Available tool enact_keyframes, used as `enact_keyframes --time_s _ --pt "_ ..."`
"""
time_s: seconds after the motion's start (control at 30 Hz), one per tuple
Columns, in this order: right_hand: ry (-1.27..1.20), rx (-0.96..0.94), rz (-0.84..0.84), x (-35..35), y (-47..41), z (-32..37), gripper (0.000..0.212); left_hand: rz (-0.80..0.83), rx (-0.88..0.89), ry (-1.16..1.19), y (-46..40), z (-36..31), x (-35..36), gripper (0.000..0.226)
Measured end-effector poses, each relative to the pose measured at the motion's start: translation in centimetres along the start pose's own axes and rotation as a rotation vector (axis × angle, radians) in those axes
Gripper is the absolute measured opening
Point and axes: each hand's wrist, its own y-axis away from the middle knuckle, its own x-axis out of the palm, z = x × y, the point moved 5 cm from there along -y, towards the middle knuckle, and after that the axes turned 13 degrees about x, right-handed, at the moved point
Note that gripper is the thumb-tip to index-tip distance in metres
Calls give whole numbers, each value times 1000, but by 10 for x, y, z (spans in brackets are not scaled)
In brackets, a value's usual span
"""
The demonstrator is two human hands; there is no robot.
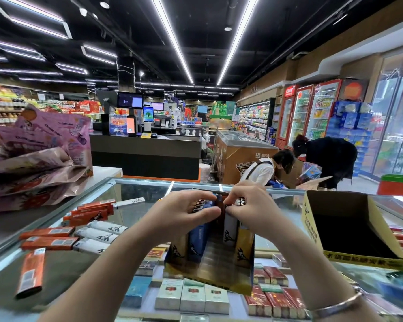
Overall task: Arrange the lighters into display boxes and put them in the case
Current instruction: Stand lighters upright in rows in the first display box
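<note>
A gold and blue display box (207, 268) stands on the glass case top (135, 189) in front of me, with upright gold, blue and white lighters (197, 240) along its sides. My left hand (184, 210) pinches the metal tops of the lighters on the left side. My right hand (249, 205) grips the tops of the lighters on the right side. Loose orange lighters (48, 242) and white lighters (98, 235) lie flat on the glass to the left. An empty yellow display box (312, 226) sits at the right.
Cigarette packs (191, 296) show beneath the glass. Purple and brown bags (40, 154) are piled at the left. A checkout counter (147, 154) stands ahead. Two people (323, 156) bend over goods at the right, near a chest freezer (240, 149) and drink fridges.
</note>
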Motion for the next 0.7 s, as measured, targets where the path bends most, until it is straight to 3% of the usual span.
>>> enact_keyframes --time_s 0.07,0.17,0.27,0.37,0.53,0.7 --pt "-80 29 50 5 -1 0 22 -56 -22 11 0 1 -7 48" --pt "-173 62 85 10 -2 0 22 -141 -63 -69 4 8 -26 19" --pt "-215 68 66 10 -4 -1 20 -153 -164 -115 22 26 -45 42" --pt "-244 78 65 10 -2 -2 16 49 -252 -280 51 40 -56 68" --pt "-249 84 64 11 -2 -3 16 538 -581 -461 97 68 -71 81" --pt "-254 86 68 11 -2 -3 15 695 -704 -355 110 79 -70 98"
